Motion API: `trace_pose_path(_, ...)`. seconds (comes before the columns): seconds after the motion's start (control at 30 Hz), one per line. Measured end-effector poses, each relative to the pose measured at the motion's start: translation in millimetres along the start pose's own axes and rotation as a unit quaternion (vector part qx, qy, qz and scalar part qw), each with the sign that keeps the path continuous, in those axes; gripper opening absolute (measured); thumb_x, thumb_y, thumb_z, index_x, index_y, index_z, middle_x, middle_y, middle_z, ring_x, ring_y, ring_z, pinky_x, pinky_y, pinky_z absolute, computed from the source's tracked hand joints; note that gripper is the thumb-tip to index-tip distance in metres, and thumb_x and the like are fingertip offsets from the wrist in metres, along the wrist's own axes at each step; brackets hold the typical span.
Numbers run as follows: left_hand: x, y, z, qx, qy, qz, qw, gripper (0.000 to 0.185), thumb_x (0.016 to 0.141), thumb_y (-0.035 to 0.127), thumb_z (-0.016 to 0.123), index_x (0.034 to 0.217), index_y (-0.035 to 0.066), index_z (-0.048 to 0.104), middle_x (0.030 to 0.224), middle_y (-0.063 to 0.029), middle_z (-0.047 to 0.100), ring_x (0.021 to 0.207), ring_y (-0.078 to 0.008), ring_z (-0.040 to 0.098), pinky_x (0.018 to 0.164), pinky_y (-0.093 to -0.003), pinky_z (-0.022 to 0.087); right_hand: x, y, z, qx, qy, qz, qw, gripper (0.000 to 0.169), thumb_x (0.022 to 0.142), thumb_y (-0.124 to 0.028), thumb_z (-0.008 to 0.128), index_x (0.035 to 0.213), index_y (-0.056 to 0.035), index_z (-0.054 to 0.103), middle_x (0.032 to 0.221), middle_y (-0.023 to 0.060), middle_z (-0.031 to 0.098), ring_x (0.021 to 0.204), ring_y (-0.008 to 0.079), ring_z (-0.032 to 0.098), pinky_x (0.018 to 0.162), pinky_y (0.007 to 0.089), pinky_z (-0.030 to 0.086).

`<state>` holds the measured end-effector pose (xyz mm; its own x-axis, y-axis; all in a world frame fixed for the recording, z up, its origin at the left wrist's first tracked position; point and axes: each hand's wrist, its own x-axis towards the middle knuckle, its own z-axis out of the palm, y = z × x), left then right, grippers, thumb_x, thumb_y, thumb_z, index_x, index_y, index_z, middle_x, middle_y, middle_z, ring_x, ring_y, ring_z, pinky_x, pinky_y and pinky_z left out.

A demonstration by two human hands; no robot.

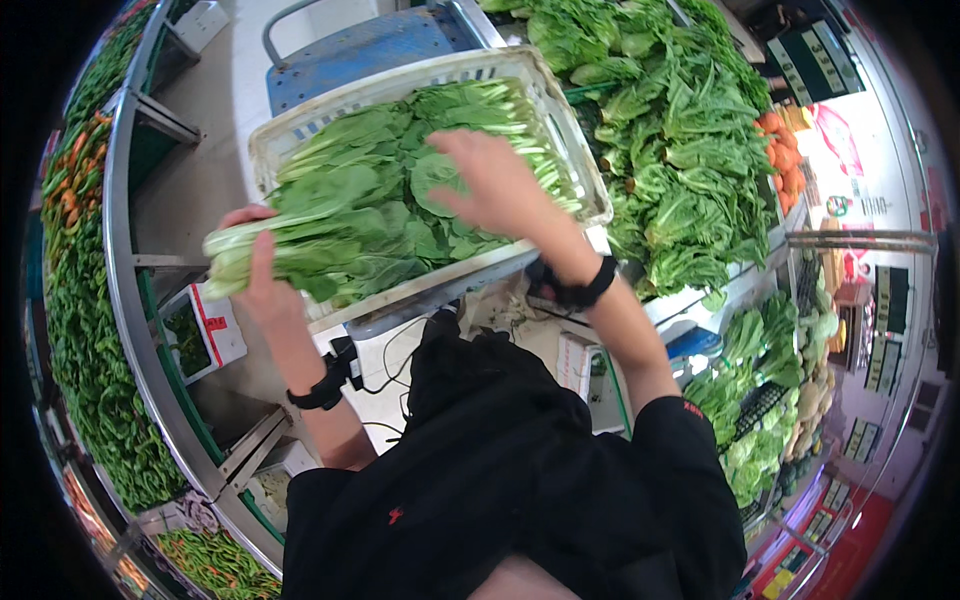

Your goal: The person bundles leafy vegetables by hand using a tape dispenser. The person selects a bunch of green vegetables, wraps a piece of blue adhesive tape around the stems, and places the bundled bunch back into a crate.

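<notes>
A white plastic crate [262,154] full of leafy greens with pale stalks rests on a blue stool or cart [367,56]. At the crate's left end, my left hand [262,262] grips a bunch of greens [232,251] by the stalks, thumb on top, with the leaves pointing into the crate. My right hand [487,180] is over the right part of the leaves, fingers apart and slightly blurred, holding nothing that I can see. Whether it touches the leaves I cannot tell. Dark bands are on both wrists.
Heads of leafy lettuce [675,165] are heaped on the stand at the right, with bagged orange produce [784,161] beyond. A metal-edged stand [116,262] of green peppers [97,375] curves along the left. Black cables [386,360] and scraps [514,311] lie on the floor below the crate.
</notes>
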<state>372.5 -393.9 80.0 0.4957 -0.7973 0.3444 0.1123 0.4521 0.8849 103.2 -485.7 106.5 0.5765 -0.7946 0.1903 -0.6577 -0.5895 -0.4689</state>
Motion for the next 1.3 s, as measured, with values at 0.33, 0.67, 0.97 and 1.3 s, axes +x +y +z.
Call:
trace_pose_path(0.33, -8, 0, -8, -0.024, -0.025, -0.044, 0.998, 0.050, 0.080, 0.001, 0.062, 0.127, -0.003, 0.044, 0.108, -0.0150, 0.055, 0.103, -0.0246, 0.054, 0.098, -0.0378, 0.040, 4, 170, -14, -0.207, -0.314, 0.084, 0.923, 0.052, 0.068, 0.007, 0.058, 0.119, -0.0030, 0.056, 0.108, 0.0189, 0.063, 0.104, 0.0363, 0.058, 0.087, 0.0419, 0.049)
trace_pose_path(0.67, -16, -6, -4, -0.021, -0.045, -0.083, 0.995, 0.049, 0.081, 0.004, 0.064, 0.126, -0.001, 0.045, 0.109, -0.0141, 0.055, 0.107, -0.0246, 0.053, 0.101, -0.0379, 0.037, 7, 179, -23, -0.143, -0.247, 0.049, 0.957, 0.029, 0.074, -0.003, 0.061, 0.103, -0.0020, 0.063, 0.095, 0.0170, 0.063, 0.096, 0.0345, 0.060, 0.082, 0.0390, 0.049)
trace_pose_path(0.97, -21, -9, 6, -0.040, -0.048, -0.084, 0.994, 0.051, 0.077, 0.000, 0.066, 0.125, 0.000, 0.047, 0.104, -0.0120, 0.059, 0.101, -0.0230, 0.056, 0.097, -0.0371, 0.040, -3, 191, -31, 0.138, -0.201, 0.233, 0.941, 0.033, 0.078, -0.018, 0.075, 0.101, 0.0035, 0.067, 0.075, 0.0100, 0.068, 0.061, 0.0157, 0.067, 0.058, 0.0276, 0.053)
trace_pose_path(1.3, -28, -4, 13, -0.016, -0.069, -0.080, 0.994, 0.052, 0.077, 0.000, 0.067, 0.125, 0.001, 0.048, 0.104, -0.0112, 0.059, 0.101, -0.0223, 0.056, 0.097, -0.0365, 0.039, 5, 196, -44, 0.152, -0.117, 0.191, 0.963, 0.026, 0.082, -0.018, 0.072, 0.094, 0.0055, 0.069, 0.069, 0.0064, 0.066, 0.058, 0.0105, 0.063, 0.054, 0.0246, 0.053)
